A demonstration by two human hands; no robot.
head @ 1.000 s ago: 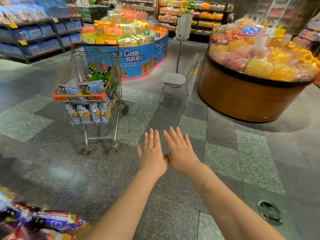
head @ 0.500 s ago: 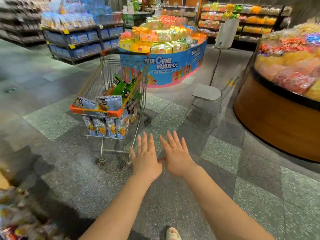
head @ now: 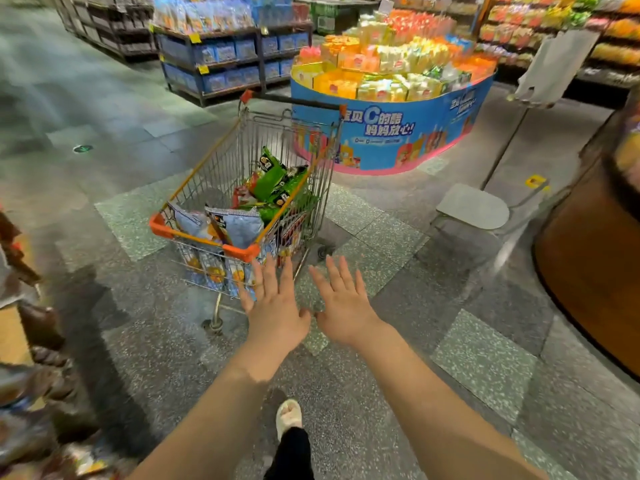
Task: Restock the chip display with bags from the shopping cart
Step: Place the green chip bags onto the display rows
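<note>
1. closer now than a second ago, the shopping cart (head: 254, 206) fills the head view's centre, and both hands have come nearer its orange rim.
2. its long axis runs from 7 o'clock to 1 o'clock, handle at the far end; green chip bags (head: 277, 181) and pale blue bags (head: 235, 225) lie inside.
3. bare floor (head: 398, 358) lies at 5 o'clock.
4. left hand (head: 273, 306) and right hand (head: 341, 303) reach forward, palms down, fingers straight and apart, holding nothing.

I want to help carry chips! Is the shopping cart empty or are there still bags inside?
Not empty. The shopping cart holds green chip bags and pale blue chip bags.
</note>
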